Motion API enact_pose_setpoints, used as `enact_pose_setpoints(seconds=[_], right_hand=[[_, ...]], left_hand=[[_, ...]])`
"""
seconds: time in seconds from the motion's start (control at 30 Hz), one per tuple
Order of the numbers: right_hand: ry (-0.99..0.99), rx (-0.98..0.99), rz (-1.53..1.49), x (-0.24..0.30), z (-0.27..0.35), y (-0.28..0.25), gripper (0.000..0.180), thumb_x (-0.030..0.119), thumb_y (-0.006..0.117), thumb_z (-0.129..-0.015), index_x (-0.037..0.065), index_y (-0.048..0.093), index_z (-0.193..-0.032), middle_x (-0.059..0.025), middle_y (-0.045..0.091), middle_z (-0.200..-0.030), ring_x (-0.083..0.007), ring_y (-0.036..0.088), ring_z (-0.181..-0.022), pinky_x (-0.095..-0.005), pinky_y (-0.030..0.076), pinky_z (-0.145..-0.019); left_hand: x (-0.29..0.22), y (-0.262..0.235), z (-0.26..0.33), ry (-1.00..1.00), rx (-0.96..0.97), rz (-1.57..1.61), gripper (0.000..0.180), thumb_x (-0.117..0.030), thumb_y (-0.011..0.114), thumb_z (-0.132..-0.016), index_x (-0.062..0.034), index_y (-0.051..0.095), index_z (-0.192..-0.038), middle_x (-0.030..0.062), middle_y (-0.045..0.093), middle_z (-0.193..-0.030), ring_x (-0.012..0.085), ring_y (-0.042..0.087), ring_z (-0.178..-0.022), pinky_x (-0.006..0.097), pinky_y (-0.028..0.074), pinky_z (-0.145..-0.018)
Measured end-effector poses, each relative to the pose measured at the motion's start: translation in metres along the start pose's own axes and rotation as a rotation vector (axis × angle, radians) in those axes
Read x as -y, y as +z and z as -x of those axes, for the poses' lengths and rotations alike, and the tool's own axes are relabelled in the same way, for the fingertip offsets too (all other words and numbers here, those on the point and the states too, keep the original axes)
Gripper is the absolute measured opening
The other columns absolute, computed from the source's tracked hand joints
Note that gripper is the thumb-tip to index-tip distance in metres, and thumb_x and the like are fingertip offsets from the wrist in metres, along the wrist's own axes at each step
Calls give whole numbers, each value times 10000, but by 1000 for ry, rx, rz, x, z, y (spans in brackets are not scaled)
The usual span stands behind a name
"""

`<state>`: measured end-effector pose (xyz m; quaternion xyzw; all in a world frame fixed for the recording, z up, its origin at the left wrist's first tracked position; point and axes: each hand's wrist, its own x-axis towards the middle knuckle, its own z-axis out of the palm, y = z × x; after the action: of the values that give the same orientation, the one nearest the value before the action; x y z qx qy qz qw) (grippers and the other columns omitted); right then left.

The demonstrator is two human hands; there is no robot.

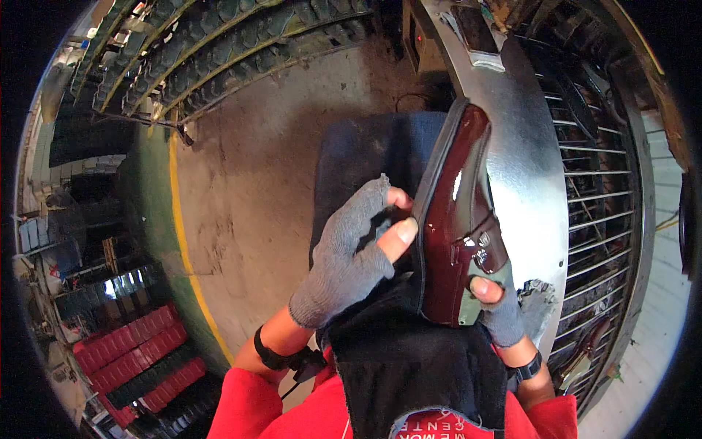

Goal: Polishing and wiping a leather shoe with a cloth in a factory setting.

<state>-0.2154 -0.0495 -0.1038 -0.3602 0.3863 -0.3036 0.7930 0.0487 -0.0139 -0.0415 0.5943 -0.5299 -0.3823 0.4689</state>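
A glossy dark burgundy leather shoe [446,219] stands tilted over my lap, toe pointing away and sole facing left. A grey-green shoe last [469,307] shows at its heel and opening. My right hand [501,311], in a grey fingerless glove, grips the heel end, thumb over the last; its other fingers are hidden. My left hand [351,241], gloved the same way, has bent fingers and a thumb pressed to the sole edge near the middle of the shoe. Whether anything small is pinched there cannot be seen. Black cloth [417,366] covers my front beneath the shoe.
A shiny metal bench [530,168] runs close along the right, with a dark block [475,33] at its far end. Beyond it is a barred rack [596,197] holding another brown shoe [589,344]. Shelves of lasts [212,51] stand far left; red stacked items [139,336] lie lower left.
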Motion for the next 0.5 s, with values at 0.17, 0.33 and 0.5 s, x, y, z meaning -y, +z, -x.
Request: enact_pose_setpoints(seconds=[0.17,0.33,0.5], right_hand=[[36,45,169,12,13,1,882,466,879,-759,-10,576,-1436,-103,699,-1276,-214,660,-1188,-374,509,-1039],[-38,15,172,9,14,8,969,438,891,-745,-12,491,-1504,-118,657,-1357,-239,649,-1227,-391,504,-1070],[48,82,175,-4,13,-7,1017,424,894,-728,-13,452,-1533,-134,639,-1375,-254,643,-1242,-403,496,-1088]], left_hand=[[-13,-10,10,15,52,-68,256,-117,712,-952,11,633,-1159,84,627,-1069,144,616,-939,300,508,-873],[-18,-12,20,-47,-12,-65,213,-126,746,-912,-27,659,-1079,80,675,-1029,239,658,-1019,419,428,-1142],[-20,-23,23,-8,9,-99,262,-112,773,-901,-3,640,-1099,110,656,-1009,189,644,-930,339,524,-905]])
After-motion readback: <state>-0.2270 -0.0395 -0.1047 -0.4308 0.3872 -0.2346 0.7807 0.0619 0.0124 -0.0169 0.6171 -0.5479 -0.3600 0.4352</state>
